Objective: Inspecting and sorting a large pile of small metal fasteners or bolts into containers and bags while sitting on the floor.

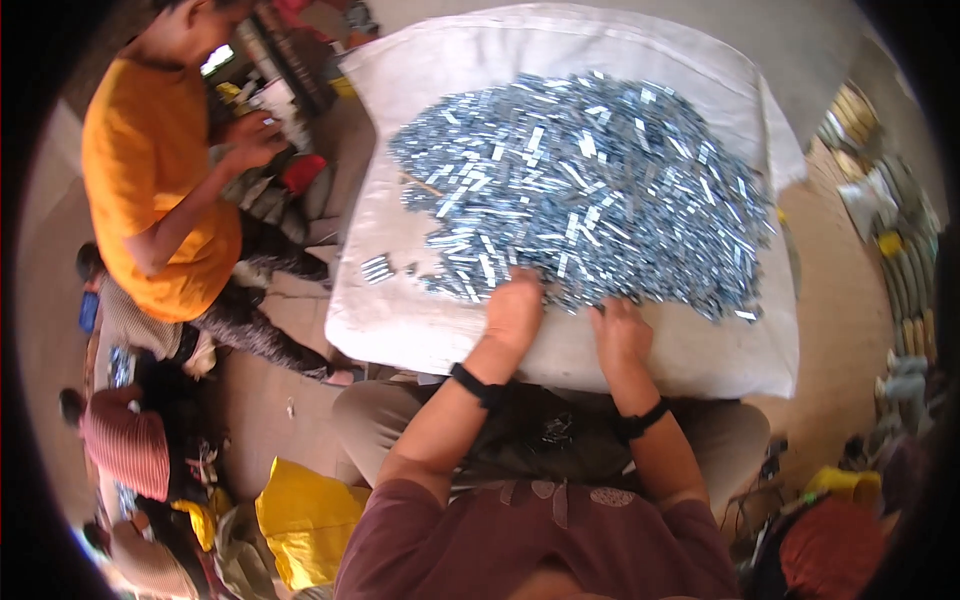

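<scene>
OK so both hands are right at the near edge of the heap, just below the middle of the frame. The heap is small shiny metal pieces [590,180], spread from the upper centre down over most of the white-covered counter [400,345]. The left hand [514,310] has its fingers bent down into the edge, and honestly I can't tell if they're apart or pinched on a piece. The right hand [624,335] is curled with something small and dark by the thumb side, can't tell if it's clamped on it or just next to it

My two cents on doing this bit well: stick to the thin fringe instead of digging into the thick part, since I'd guess the pieces slide over each other and bury whatever you're after. Pinch by the long sides, go light, because thin metal edges could nip bare fingers. Hands near each other like this is good imo, makes for a short pass from one to the other. And mind the little row of pieces [377,269] on the left of the frame, it's lying neatly apart from the heap, so don't let a sleeve or stray push scatter it
</scene>
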Motion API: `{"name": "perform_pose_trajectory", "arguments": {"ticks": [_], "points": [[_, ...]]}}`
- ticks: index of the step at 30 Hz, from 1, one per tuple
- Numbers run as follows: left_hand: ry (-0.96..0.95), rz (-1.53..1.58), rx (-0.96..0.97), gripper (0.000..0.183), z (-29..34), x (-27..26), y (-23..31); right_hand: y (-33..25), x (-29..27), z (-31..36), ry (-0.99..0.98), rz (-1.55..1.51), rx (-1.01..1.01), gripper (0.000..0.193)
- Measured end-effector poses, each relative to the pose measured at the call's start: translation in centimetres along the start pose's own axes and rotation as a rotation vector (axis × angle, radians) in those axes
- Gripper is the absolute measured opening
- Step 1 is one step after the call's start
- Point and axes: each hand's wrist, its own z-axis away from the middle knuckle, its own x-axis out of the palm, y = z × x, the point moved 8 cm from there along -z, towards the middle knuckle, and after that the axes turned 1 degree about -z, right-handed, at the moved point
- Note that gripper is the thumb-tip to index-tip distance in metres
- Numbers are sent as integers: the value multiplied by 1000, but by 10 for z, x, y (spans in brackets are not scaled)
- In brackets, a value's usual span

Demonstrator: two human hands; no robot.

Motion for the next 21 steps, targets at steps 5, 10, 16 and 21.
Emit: {"name": "perform_pose_trajectory", "arguments": {"ticks": [5, 10, 16, 21], "points": [[48, 100, -49, 7, -6, -8, 10, 10, -2, 2, -67, -32, 27, 19], [114, 324, -60, 11, 12, -24, 8, 7, -23, 1, -52, -75, -30, 11], [71, 467, -57, 16, 48, -39, 13, -9, -8, -1, -124, -40, -133, 10], [-165, 958, -366, 13, 64, -2, -5, -20, -7, -3, -121, -91, -242, 9]]}}
